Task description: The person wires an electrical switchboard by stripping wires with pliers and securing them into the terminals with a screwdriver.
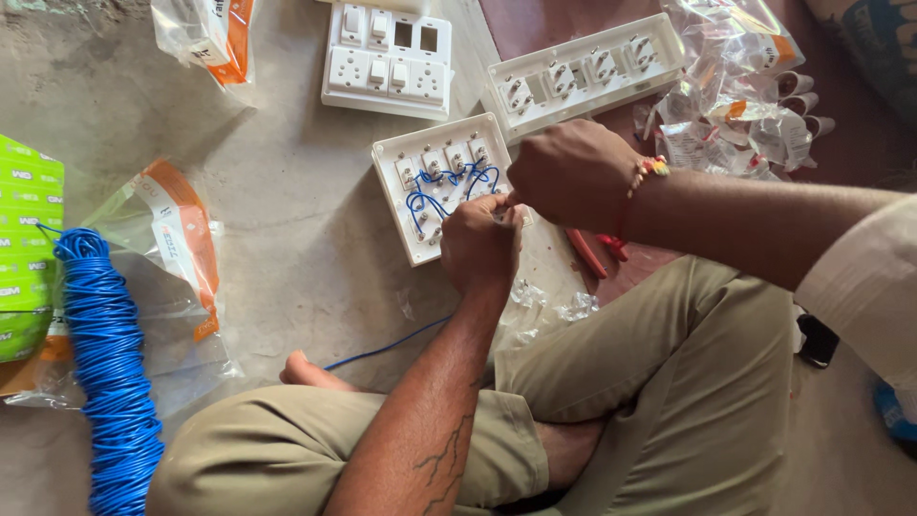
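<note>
both hands, left hand point(480, 247) and right hand point(571, 174), grip closed, unclear on what, over switch plate point(441, 186) with blue wire point(441, 183).

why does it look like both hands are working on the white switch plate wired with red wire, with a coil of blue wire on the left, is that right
Not quite: the head view shows the white switch plate wired with blue wire, not red. Both the left hand and right hand work there, the coil of blue wire lying left.

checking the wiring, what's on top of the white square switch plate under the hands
Looped blue wires run between terminals on the white square switch plate. The left hand and right hand cover its right part.
</note>
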